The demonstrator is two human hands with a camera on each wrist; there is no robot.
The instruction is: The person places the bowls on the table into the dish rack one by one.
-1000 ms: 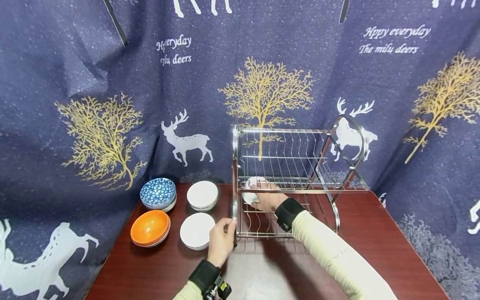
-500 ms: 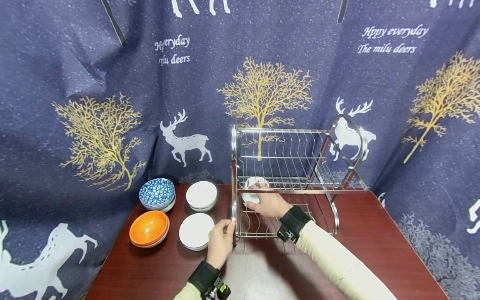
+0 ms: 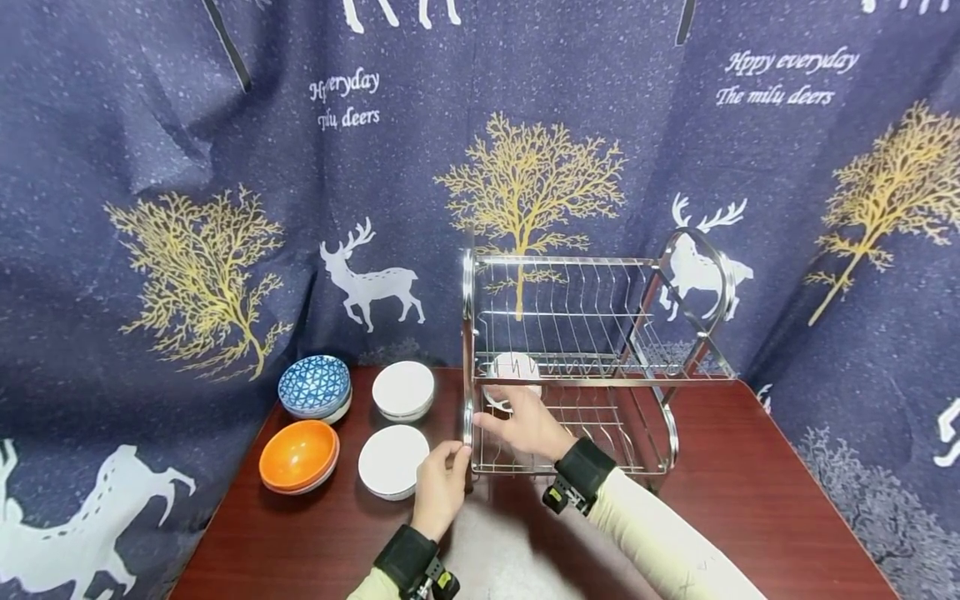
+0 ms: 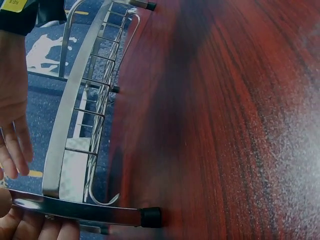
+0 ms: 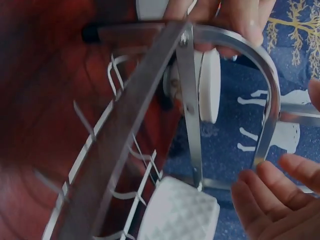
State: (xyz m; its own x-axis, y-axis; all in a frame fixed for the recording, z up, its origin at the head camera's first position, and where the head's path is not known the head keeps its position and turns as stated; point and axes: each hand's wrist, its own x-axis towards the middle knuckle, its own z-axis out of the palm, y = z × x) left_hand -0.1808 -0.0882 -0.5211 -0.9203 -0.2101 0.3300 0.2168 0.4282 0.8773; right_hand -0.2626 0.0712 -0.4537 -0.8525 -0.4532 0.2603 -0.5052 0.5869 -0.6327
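Note:
A chrome two-tier dish rack stands on the dark red table. A white bowl stands on its edge at the left end of the lower tier. My right hand hovers just in front of that bowl with straight fingers, not touching it. My left hand grips the rack's front left post. The right wrist view shows the rack's curved post, a white bowl with a relief pattern in the wires, and my right hand's fingers beside it. The left wrist view shows the rack's base rail.
Left of the rack sit a blue patterned bowl, an orange bowl and two white bowls. A dark blue curtain with deer and trees hangs right behind the table. The upper tier holds nothing.
My right hand has let go of the white bowl and drawn back toward me. The bowl stays on its edge in the lower tier. My left hand has kept hold of the post.

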